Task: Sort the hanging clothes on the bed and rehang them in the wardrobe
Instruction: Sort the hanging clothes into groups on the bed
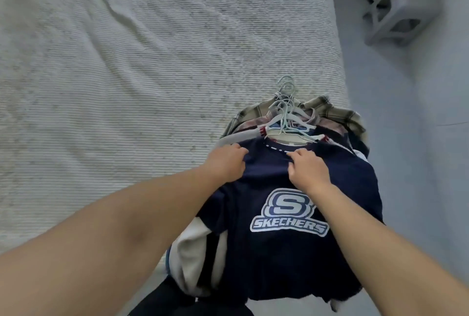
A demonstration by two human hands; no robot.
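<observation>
Two hands, left hand (226,162) and right hand (307,170), pinch one navy shirt (286,252)

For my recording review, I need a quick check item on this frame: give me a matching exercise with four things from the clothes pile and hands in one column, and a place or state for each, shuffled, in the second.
Column 1
1. navy Skechers T-shirt
2. plaid shirt
3. hanger hooks
4. left hand

Column 2
A. bunched together, lying on the bedspread beyond the collars
B. top of the pile, logo facing up
C. pinching navy fabric at the shoulder
D. low in the pile, showing at its far edge

Pairs: 1-B, 2-D, 3-A, 4-C
</observation>
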